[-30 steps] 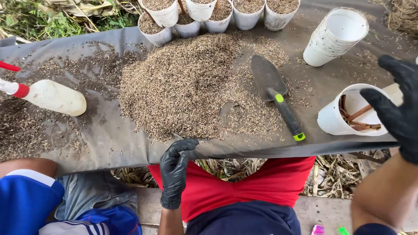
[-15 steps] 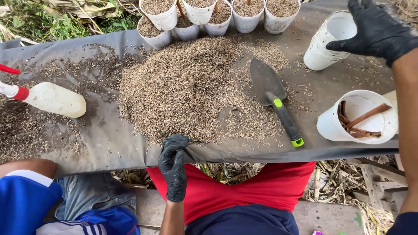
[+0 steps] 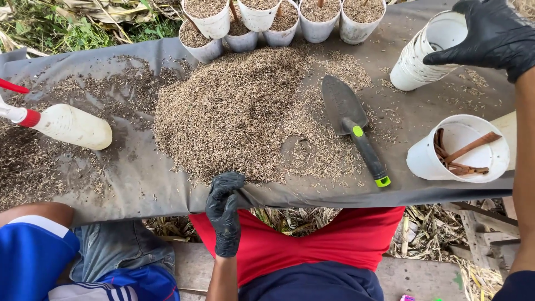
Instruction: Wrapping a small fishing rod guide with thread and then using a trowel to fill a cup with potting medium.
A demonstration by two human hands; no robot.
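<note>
Overhead, right hand (image 3: 490, 33) touching stacked white cups (image 3: 423, 56), left hand (image 3: 224, 209) well apart

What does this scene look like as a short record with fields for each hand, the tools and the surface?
left hand: black-gloved left hand, gripping the near edge of the grey sheet
right hand: black-gloved right hand, over the stack of white cups
pile: husk pile mid-sheet
tool: trowel lying on the pile's right edge
other: white cup of brown sticks; spray bottle lying at left; filled cups at the far edge
</note>
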